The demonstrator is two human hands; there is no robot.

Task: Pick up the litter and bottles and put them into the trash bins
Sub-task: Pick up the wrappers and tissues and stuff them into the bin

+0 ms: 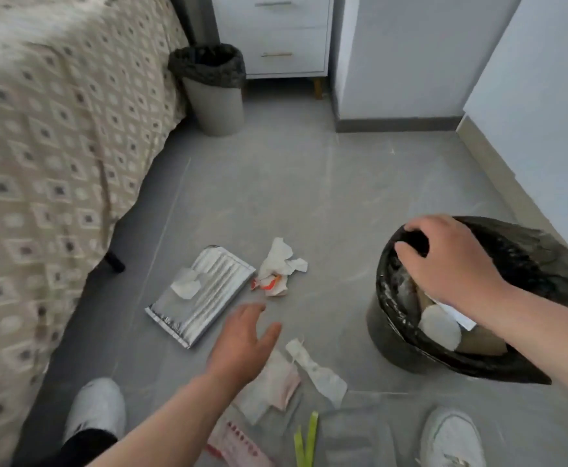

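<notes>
Grey floor tiles point(309, 183) are carrying the litter in front of us; a silver padded envelope point(208, 298) is lying flat beside the bed point(56, 146), and a crumpled white paper point(280, 267) with red print is sitting just beside its far right corner. We are holding our left hand point(245, 345) low over the floor between the envelope and a pinkish paper sheet point(275, 382), its fingers point(270, 332) spread and released, gripping nothing; a white tissue strip point(316, 369) is lying just right of that sheet, and a yellow-green strip point(309, 436) and a red-and-white wrapper point(238, 443) are showing near the bottom edge (both blurred). Our right hand point(454, 261) is hanging over the mouth of the near bin point(378, 326), which is standing on the floor at our right with a black liner point(528, 261) and paper scraps point(439, 326) inside; its fingers are bending down toward the far rim, and we cannot tell whether they are grasping the liner or anything else. A second lined bin point(213, 92) is standing well apart, between the bed and a white nightstand point(275, 35).
</notes>
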